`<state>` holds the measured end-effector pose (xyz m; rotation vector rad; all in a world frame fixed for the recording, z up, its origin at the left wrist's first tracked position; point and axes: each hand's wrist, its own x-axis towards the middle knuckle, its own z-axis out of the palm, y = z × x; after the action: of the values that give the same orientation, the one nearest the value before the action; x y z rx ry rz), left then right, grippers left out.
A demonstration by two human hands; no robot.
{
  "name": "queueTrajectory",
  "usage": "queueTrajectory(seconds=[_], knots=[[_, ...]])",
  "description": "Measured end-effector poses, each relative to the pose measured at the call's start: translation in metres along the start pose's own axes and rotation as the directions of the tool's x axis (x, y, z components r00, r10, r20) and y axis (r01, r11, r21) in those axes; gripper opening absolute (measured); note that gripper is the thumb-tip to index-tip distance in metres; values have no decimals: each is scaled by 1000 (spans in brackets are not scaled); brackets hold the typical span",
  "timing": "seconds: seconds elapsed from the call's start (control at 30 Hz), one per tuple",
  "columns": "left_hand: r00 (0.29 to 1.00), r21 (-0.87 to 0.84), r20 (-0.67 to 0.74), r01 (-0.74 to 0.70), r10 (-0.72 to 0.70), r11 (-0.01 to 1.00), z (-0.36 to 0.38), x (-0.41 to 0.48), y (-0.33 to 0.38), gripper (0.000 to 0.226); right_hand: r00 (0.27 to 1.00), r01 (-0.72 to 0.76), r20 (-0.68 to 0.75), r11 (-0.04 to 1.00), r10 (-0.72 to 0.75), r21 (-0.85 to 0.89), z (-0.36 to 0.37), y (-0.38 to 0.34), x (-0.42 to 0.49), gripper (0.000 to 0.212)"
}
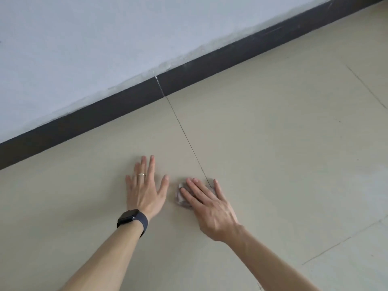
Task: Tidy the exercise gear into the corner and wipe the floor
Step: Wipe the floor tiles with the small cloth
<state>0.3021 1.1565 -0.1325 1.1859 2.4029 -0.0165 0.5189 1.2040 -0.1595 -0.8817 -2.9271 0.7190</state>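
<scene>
Floor (273,143) of large pale beige tiles fills most of the head view, running up to a dark skirting board (105,114) at the foot of a light grey-white wall (105,38). The paint along the top edge of the skirting board is uneven and patchy. A thin dark grout line (184,131) crosses the floor from the skirting board down toward the hands, and more tile joints show faintly at the right.

Both bare forearms reach forward from the bottom of the view. The left hand (144,190) lies palm down on the floor, its fingers straight and spread wide, holding nothing. It wears a pale ring (141,175) on one finger and a dark smartwatch (130,217) with a dark band on the wrist.

The right hand (210,208) lies just beside it, also palm down, with straight fingers angled toward the upper left. It presses on a small crumpled cloth (181,196), greyish with a purple tint, which is pinned between the fingers and the floor. Only the cloth's left edge and a little near the fingertips stick out, so it may be a rag or a wadded wipe; the blur does not settle it. The cloth sits at the lower end of the grout line, close to the left hand's thumb but apart from it, and well short of the skirting board.
</scene>
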Motion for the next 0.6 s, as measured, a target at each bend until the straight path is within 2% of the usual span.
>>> queueTrajectory(seconds=[0.03, 0.1, 0.2, 0.27, 0.3, 0.33, 0.37, 0.43, 0.47, 0.5, 0.53, 0.57, 0.6], knots=[[998, -38, -16, 67, -68, 997, -4, 11, 0, 70, 999, -33, -22, 999, 32, -20, -7, 18, 9, 70], [994, 2, 44, 102, -102, 995, -14, 32, -4, 72, 964, -249, -102, 968, 245, -31, -25, 59, 32, 69], [987, 47, 137, 82, -88, 995, -18, 57, -16, 69, 767, -616, -189, 786, 614, 51, -60, 114, 79, 69], [984, 15, 152, 91, -92, 996, -16, 64, -20, 67, 652, -718, -208, 682, 729, 141, -72, 124, 108, 69], [981, 10, 167, 93, -93, 996, -16, 65, -20, 66, 628, -729, -209, 661, 749, 177, -73, 121, 120, 67], [977, 12, 192, 91, -92, 996, -17, 66, -19, 65, 647, -712, -213, 680, 732, 176, -69, 111, 129, 63], [972, 15, 216, 90, -92, 996, -18, 66, -20, 65, 721, -642, -229, 755, 654, 137, -61, 95, 134, 61], [969, 12, 227, 94, -94, 996, -19, 68, -22, 65, 929, -332, -174, 943, 327, 0, -41, 57, 130, 59], [970, 9, 224, 93, -93, 996, -19, 69, -23, 65, 985, -149, -92, 987, 144, -56, -34, 48, 125, 60], [971, 8, 220, 93, -92, 996, -18, 69, -24, 65, 1000, -8, -21, 996, 6, -89, -33, 49, 126, 61], [971, 9, 220, 92, -91, 996, -18, 69, -25, 66, 997, 73, 14, 993, -72, -91, -40, 60, 135, 60], [971, 10, 223, 89, -89, 996, -17, 68, -25, 66, 998, 69, 2, 993, -69, -95, -50, 77, 148, 59], [970, 5, 227, 89, -88, 996, -16, 68, -26, 66, 999, -16, -44, 995, 12, -96, -59, 96, 162, 58]])
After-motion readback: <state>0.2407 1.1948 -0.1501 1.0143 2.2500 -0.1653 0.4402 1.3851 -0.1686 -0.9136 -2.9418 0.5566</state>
